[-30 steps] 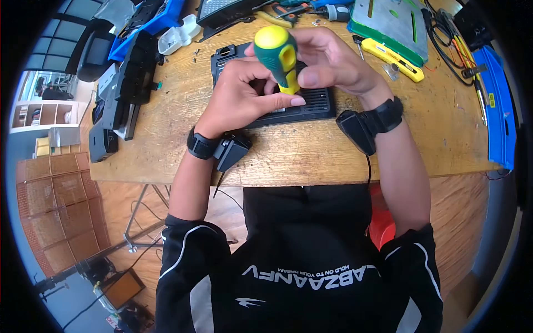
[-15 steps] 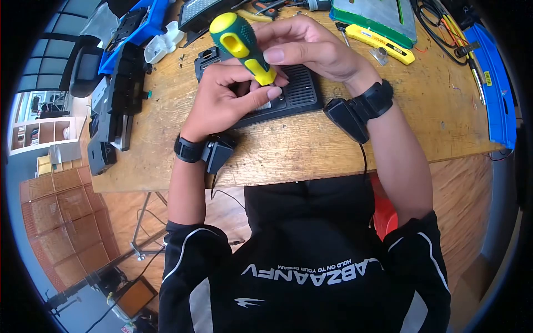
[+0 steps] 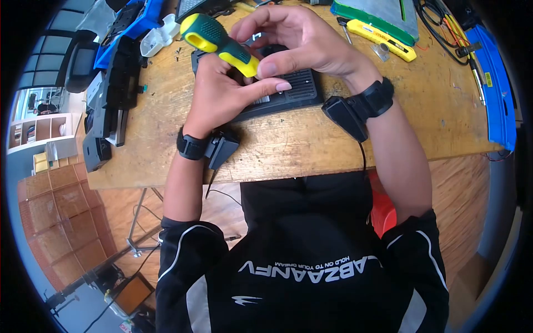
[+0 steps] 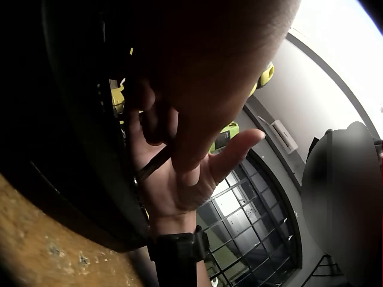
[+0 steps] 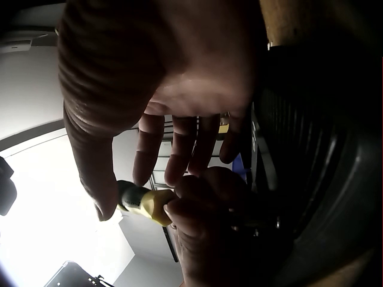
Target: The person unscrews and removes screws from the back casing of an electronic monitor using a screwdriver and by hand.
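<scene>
A green-and-yellow screwdriver (image 3: 232, 54) leans to the left over a black slotted device (image 3: 302, 91) on the table. My left hand (image 3: 219, 100) holds it low, the curled fingers around its metal shaft (image 4: 157, 162). Beside the lower handle, my right hand (image 3: 316, 50) is spread, thumb and fingers loosely arched. Seen from the right wrist, these fingers hang relaxed, and the handle (image 5: 149, 204) shows beyond them, not gripped. The screwdriver's tip and its contact with the device cannot be made out.
A yellow cutter (image 3: 380, 40) and a green-edged case (image 3: 383, 16) lie at the back right, with cables and a blue tray (image 3: 491, 100) farther right. Black parts (image 3: 119, 77) and a white container (image 3: 160, 36) stand at the left.
The screwdriver's handle has tipped from nearly upright over to the left. My right fingers have spread away from it, and the head view has shifted slightly.
</scene>
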{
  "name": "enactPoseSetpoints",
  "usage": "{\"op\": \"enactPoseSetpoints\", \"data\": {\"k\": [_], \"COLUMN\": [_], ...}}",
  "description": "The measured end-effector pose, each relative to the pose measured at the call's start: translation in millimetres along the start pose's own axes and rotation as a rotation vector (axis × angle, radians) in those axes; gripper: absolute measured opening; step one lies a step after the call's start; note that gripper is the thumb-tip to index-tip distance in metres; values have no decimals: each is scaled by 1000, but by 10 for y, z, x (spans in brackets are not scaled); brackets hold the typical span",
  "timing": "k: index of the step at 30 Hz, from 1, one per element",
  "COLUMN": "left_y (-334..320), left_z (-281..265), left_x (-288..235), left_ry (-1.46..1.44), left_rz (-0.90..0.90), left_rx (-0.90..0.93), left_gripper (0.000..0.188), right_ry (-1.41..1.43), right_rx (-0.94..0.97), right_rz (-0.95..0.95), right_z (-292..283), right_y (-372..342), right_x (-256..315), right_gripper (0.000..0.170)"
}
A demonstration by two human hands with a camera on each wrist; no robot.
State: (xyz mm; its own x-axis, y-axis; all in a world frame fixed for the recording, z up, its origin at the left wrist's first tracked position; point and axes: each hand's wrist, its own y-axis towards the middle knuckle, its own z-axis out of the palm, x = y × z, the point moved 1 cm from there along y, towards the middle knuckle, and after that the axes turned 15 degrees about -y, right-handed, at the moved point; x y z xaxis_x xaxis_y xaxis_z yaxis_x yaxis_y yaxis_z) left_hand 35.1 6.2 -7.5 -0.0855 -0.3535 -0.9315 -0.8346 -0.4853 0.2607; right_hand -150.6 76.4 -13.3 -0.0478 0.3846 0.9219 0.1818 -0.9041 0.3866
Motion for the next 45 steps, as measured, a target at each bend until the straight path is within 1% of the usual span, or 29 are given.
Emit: {"op": "enactPoseSetpoints", "data": {"k": [4,7,9,10,11,13,14,15,17,18,19,21,22,24,25,27,28,30,31,33,34,36,37,39,40,41,43,44,45], "left_y": [-7,-1,4,4,7,11,-13,-20,-9,-4,9,26,31,39,37,38,38,33,19,31,39,24,21,57,62,50,29,38,44], "left_z": [5,13,-23,-25,-24,-18,-24,-26,-19,-37,-32,-8,1,16,13,-17,-22,-17,-1,4,-12,-36,-43,-59,-48,-53,-66,-57,-45], "left_x": [4,9,73,75,97,127,76,51,22,42,61,74,42,-36,-17,33,39,58,59,27,-5,-46,-43,-52,-40,-30,-5,4,13], "left_ry": [6,-90,71,124,126,-10,-39,-39,-96,-97,-98,-126,-127,-49,-50,32,32,70,66,38,40,-26,-27,7,-6,-5,-28,-28,-42], "left_rz": [25,26,88,147,145,156,97,92,97,105,105,207,208,186,183,201,203,210,206,194,196,82,80,161,181,183,55,58,90], "left_rx": [2,-31,36,30,26,39,72,67,88,130,131,151,155,131,133,124,126,103,105,112,109,164,166,192,171,173,141,143,123], "left_gripper": [32,33,35,36,36,37,34,34,29,25,25,21,21,17,17,19,19,23,23,21,21,20,20,21,17,17,15,15,19], "right_ry": [-15,-55,-277,-300,-298,-291,-152,-148,-66,-132,-132,-167,-168,344,346,170,168,35,37,-22,-24,181,182,252,243,242,144,77,76], "right_rx": [-13,-35,-55,-59,-54,-16,-8,-4,53,67,66,-12,-17,58,55,-17,-18,-36,-39,-35,-31,39,37,94,119,119,-18,4,4], "right_rz": [31,91,-87,-103,-104,-97,-43,-41,69,13,13,-82,-82,75,76,11,11,-38,-33,-16,-17,35,35,216,218,216,-4,-12,-13], "right_z": [14,24,-44,-52,-67,-89,-60,-79,-146,-142,-122,-65,-59,-58,-36,-3,9,27,34,18,-13,-69,-83,-135,-147,-91,50,13,1], "right_y": [-18,-11,-74,-81,-93,-87,-106,-122,-150,-143,-129,-104,-84,-36,-47,-68,-52,-37,-57,-46,-29,-50,-80,-102,-84,-72,-51,-45,-36], "right_x": [29,65,-148,-172,-183,-175,-142,-133,-127,-135,-133,-109,-67,16,-4,-40,-25,9,-2,-22,-45,-108,-78,19,51,48,38,21,2], "right_gripper": [57,59,58,56,56,54,49,49,46,52,52,59,59,62,62,59,59,53,53,44,44,43,43,45,56,56,67,72,72]}}
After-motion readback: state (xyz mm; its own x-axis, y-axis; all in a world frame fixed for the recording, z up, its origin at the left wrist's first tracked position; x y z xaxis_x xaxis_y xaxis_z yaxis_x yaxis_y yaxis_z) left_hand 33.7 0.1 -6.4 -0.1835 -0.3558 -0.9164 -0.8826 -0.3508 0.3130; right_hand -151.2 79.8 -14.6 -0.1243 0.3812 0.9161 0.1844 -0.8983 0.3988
